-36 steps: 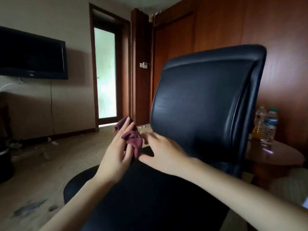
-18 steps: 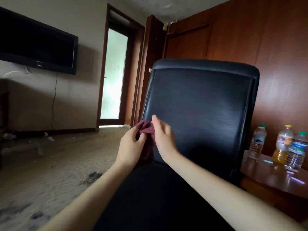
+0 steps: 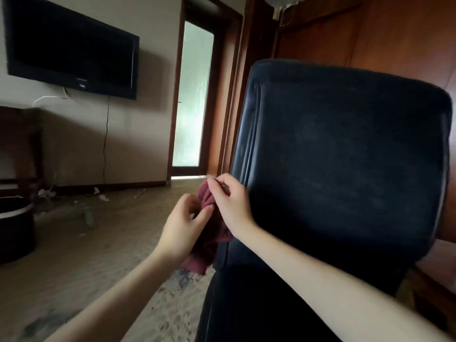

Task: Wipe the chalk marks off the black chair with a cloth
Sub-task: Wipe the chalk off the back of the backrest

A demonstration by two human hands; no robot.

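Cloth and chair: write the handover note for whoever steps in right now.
Left hand: fingers pinch the maroon cloth at its upper bunch.
Right hand: grips the top of the cloth, beside the left edge of the black chair backrest.
Cloth: bunched between both hands, hanging down, off the backrest face.
Done: cloth is in hand. The frame is blurred, so any chalk marks cannot be made out.
Left: press the cloth on the chair and wipe; check backrest and seat for marks.

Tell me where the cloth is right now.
The cloth is held between the left hand and right hand, beside the left edge of the chair back.
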